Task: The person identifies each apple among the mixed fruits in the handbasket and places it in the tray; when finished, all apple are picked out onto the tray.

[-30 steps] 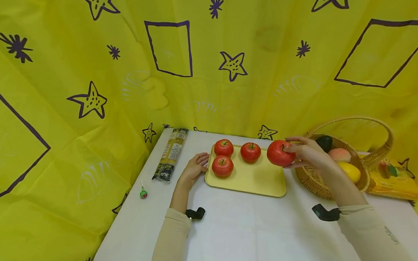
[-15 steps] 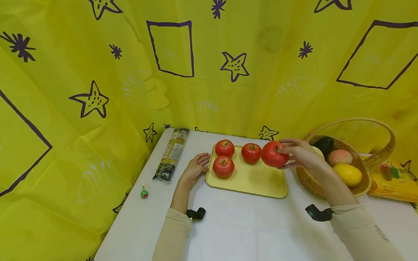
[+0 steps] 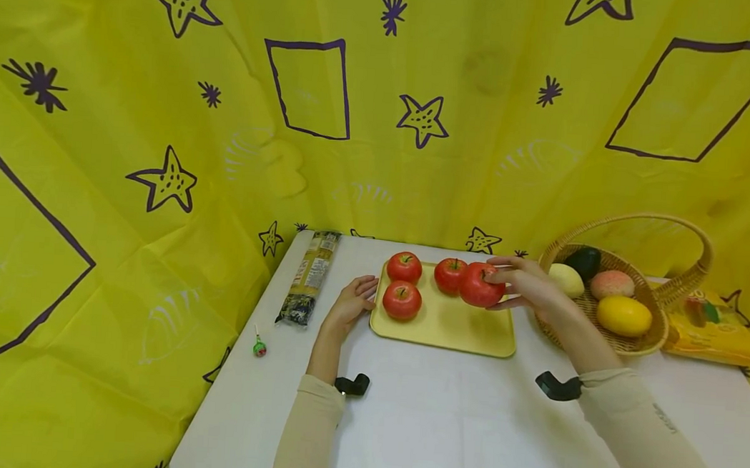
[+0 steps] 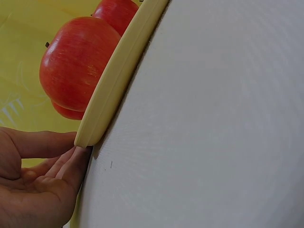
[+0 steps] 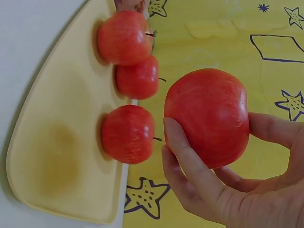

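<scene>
My right hand (image 3: 526, 286) holds a red apple (image 3: 480, 285) between thumb and fingers, above the right part of a pale yellow tray (image 3: 448, 329). In the right wrist view, this held apple (image 5: 207, 118) is raised off the tray, with the fingers curled round it. Three more red apples stand on the tray: one at the back left (image 3: 404, 266), one at the front left (image 3: 401, 301) and one at the back middle (image 3: 447, 276). My left hand (image 3: 350, 304) rests at the tray's left edge, its fingertips touching the rim (image 4: 102, 111).
Right of the tray stands a wicker basket (image 3: 648, 344) with a lemon-like yellow fruit (image 3: 624, 316), a pinkish fruit (image 3: 612, 284), a dark green one (image 3: 583, 262) and a pale one (image 3: 566, 280). A yellow packet (image 3: 711, 326) lies beyond it. Left are a long packet (image 3: 309, 276) and a lollipop (image 3: 259, 346).
My right hand has carried the apple left and slightly lower, from the tray's right end toward the back middle apple. More of the basket shows now. My left hand stays at the tray's edge.
</scene>
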Motion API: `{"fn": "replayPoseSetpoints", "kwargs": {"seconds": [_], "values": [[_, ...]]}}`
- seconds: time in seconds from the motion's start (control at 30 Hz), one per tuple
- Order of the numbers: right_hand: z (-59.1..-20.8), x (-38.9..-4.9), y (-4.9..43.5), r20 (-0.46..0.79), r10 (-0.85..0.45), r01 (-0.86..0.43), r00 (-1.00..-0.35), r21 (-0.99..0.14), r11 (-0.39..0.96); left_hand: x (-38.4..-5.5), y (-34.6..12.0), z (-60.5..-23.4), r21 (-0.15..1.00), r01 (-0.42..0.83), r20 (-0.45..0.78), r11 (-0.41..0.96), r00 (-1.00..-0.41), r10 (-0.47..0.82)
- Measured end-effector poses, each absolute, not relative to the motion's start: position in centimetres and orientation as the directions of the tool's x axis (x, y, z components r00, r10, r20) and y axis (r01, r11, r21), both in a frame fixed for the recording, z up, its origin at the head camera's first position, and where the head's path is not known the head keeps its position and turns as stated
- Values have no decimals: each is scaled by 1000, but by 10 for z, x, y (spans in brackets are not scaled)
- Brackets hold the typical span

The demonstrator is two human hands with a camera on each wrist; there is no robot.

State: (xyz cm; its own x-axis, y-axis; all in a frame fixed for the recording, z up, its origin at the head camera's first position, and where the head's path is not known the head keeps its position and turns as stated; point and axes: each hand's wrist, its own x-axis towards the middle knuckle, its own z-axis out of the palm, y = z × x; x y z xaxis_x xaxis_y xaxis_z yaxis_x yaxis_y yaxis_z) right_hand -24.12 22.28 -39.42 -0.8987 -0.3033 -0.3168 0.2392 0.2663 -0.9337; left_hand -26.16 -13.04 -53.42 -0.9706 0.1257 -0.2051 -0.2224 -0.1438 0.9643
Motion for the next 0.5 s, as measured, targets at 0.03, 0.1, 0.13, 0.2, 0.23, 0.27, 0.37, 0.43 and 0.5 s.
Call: {"fn": "replayPoseSetpoints", "kwargs": {"seconds": [0.03,0.1,0.13,0.2,0.23,0.27,0.37,0.43,0.5], "values": [[-395,-241,222,-316,-303,238,-899,-934,266,-261,-130,-534,964,-224,-206,-142,-970,126],[-396,-242,220,-317,-300,240,-900,-934,265,-262,-130,-535,963,-227,-210,-143,-970,125],[-397,-242,219,-317,-300,240,-900,-934,265,-262,-130,-535,964,-225,-208,-142,-970,124],[-397,-242,217,-317,-305,241,-898,-935,262,-262,-130,-536,965,-221,-204,-140,-971,124],[-398,-242,216,-316,-305,240,-898,-935,263,-262,-130,-536,965,-220,-204,-140,-971,122],[-398,-242,215,-317,-308,239,-897,-934,265,-263,-130,-536,966,-219,-203,-141,-972,121],[-402,-243,212,-325,-298,247,-898,-931,271,-263,-130,-537,968,-210,-194,-139,-973,123],[-404,-243,209,-334,-286,258,-898,-927,273,-263,-131,-538,967,-209,-192,-143,-974,123],[-407,-244,208,-340,-275,266,-899,-924,274,-263,-131,-538,968,-206,-189,-144,-974,124]]}}
